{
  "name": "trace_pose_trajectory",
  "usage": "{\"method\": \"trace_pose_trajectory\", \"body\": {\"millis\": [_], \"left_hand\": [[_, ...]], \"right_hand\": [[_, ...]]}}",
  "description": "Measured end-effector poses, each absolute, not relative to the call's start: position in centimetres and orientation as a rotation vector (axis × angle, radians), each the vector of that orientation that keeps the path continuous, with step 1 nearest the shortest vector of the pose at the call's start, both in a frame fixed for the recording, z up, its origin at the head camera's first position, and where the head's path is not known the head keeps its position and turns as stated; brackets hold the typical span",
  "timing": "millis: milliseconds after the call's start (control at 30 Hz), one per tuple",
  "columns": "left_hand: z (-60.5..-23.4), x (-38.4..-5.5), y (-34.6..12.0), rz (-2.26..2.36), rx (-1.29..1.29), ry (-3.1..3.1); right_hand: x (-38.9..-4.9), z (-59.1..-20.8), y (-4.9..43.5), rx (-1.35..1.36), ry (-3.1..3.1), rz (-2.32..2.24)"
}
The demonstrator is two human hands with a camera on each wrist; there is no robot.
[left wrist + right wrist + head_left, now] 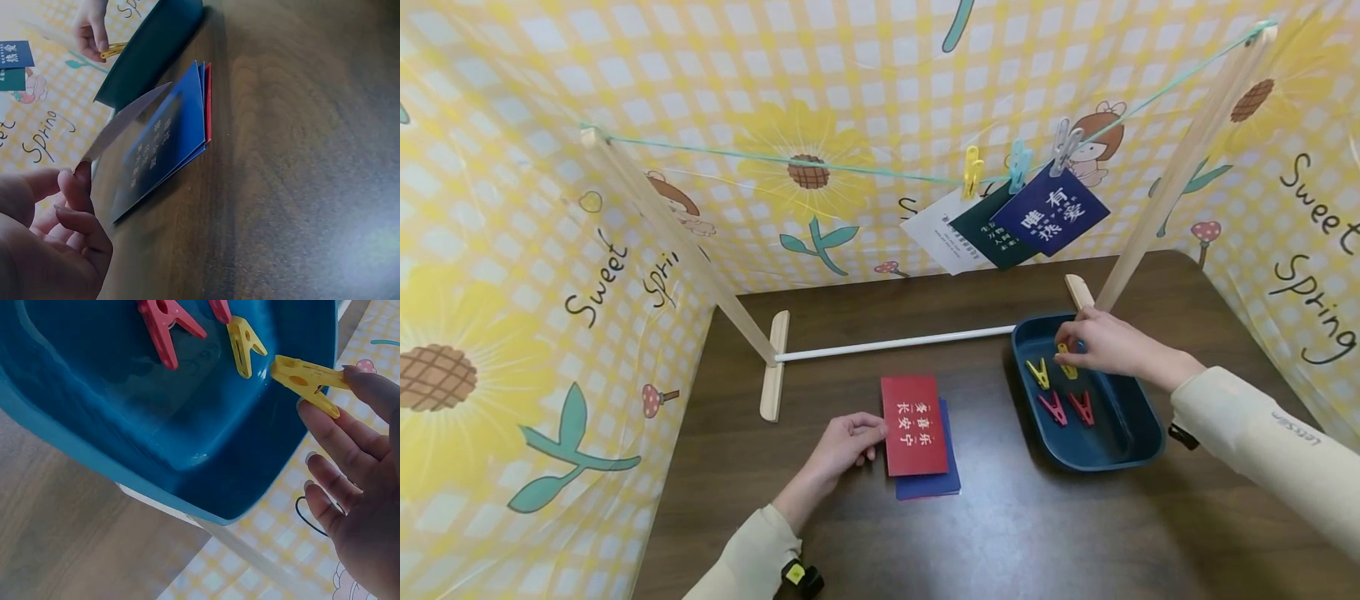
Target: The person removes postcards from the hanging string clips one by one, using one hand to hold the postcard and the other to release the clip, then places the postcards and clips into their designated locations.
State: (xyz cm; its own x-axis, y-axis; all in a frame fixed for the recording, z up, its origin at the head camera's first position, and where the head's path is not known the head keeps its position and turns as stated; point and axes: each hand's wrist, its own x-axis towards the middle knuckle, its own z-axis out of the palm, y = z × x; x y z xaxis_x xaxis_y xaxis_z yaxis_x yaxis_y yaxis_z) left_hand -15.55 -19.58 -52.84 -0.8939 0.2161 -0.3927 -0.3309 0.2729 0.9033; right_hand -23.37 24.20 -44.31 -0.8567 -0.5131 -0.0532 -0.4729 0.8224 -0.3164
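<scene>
One red card [917,458] is pinched in my left hand [842,446], just above the blue cards [928,486] on the counter [1000,542]. My right hand [1105,342] pinches a yellow clip [306,378] at the blue tub [1093,450].

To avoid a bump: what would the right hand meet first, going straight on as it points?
Probably the loose yellow clip in the blue basin; depth is unclear, so the held clip might pass above.

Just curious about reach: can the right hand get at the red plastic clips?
Probably yes: the right hand, though pinching a yellow plastic clip, is over the blue plastic tray and nothing covers the red clips.
</scene>
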Motion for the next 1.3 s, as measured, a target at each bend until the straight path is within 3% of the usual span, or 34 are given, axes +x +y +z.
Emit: {"method": "trace_pose_trajectory", "body": {"millis": [667,1300], "left_hand": [[-53.9,-14.9,-19.3,1.514,0.009,2.190],[-54.3,-14.6,-18.7,1.417,0.064,2.310]], "right_hand": [[-23.2,-45.9,24.4,-0.758,2.810,-0.388],[-25.4,-46.6,23.6,-0.405,2.694,-0.453]]}}
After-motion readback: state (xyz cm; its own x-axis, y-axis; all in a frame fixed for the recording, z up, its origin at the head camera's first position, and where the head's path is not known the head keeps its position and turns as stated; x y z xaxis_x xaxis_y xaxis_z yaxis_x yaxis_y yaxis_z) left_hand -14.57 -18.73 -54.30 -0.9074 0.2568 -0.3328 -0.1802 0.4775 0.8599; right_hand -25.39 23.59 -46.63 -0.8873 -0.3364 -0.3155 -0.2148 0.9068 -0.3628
